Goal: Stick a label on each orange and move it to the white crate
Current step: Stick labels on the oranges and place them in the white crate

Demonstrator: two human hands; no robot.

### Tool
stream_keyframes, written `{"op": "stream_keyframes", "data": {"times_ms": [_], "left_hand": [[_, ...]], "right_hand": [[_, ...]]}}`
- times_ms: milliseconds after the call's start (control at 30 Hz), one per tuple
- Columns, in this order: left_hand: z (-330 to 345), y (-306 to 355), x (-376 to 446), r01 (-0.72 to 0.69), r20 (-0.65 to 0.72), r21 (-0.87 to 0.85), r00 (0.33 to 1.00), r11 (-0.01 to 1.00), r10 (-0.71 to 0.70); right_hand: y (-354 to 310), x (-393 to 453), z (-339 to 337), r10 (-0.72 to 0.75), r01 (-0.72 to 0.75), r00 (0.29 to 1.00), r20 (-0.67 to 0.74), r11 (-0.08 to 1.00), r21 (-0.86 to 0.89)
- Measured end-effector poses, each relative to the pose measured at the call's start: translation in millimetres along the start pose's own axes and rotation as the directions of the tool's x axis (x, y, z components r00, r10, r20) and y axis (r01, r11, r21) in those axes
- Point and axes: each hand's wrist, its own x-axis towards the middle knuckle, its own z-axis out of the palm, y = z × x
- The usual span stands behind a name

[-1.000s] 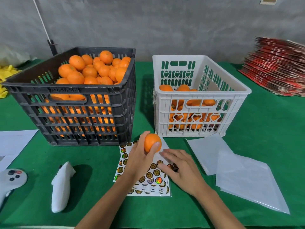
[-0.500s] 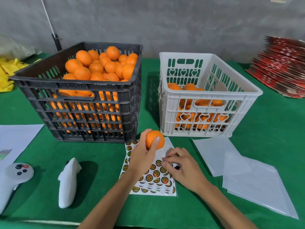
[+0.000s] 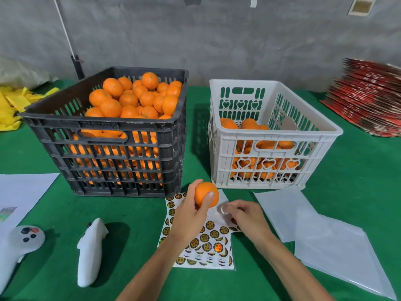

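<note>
Fingers of my left hand (image 3: pixel 191 216) curled round one orange (image 3: pixel 206 194), held above the sticker sheet (image 3: pixel 202 242) just in front of the gap between the crates, while my right hand (image 3: pixel 245 216) sat just beside it, thumb and forefinger pinching something pale and blurred that I could not tell for sure was a label. Behind the hands, the black crate (image 3: pixel 112 153) stood heaped with oranges on the left and the white crate (image 3: pixel 271 153) stood partly filled on the right, both on the green table (image 3: pixel 358 181). Two white controllers (image 3: pixel 91 250) lay left of the sheet, and clear plastic sheets (image 3: pixel 325 235) lay to its right.
</note>
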Motion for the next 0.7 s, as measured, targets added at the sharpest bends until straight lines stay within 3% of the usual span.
{"op": "stream_keyframes", "data": {"times_ms": [67, 133, 233, 367, 467, 533, 600, 700], "left_hand": [[0.1, -0.9, -0.9, 0.009, 0.003, -0.018, 1.000, 1.000, -0.009], [-0.1, 3.3, -0.6, 0.006, 0.017, -0.060, 1.000, 0.998, -0.005], [-2.9, 15.1, -0.2, -0.027, 0.019, -0.188, 0.999, 0.982, 0.031], [-16.8, 41.4, 8.9, -0.077, -0.010, -0.302, 0.997, 0.950, 0.078], [-27.9, 74.6, 19.8, -0.117, -0.046, -0.333, 0.993, 0.936, 0.107], [-31.8, 104.3, 27.9, -0.162, -0.105, -0.286, 0.985, 0.944, 0.138], [-32.8, 133.7, 38.3, -0.210, -0.157, -0.195, 0.971, 0.958, 0.181], [-30.6, 171.7, 57.3, -0.275, -0.141, -0.078, 0.954, 0.958, 0.263]], "right_hand": [[-6.7, 4.7, 2.4, -0.129, 0.121, 0.953, -0.272, 0.992, -0.049], [-16.5, 5.1, 11.2, -0.393, 0.338, 0.832, -0.392, 0.919, -0.203], [-24.9, 2.4, 26.5, -0.669, 0.491, 0.691, -0.273, 0.712, -0.502], [-38.8, -4.1, 16.6, -0.756, 0.610, 0.651, -0.061, 0.570, -0.551], [-59.9, -8.2, 8.2, -0.795, 0.591, 0.601, 0.079, 0.376, -0.714], [-79.2, -7.3, 6.8, -0.830, 0.543, 0.554, 0.062, 0.304, -0.782], [-102.1, -1.7, 3.4, -0.851, 0.461, 0.525, -0.015, 0.299, -0.835], [-134.5, 13.0, -12.2, -0.856, 0.399, 0.487, -0.172, 0.393, -0.828]]}}
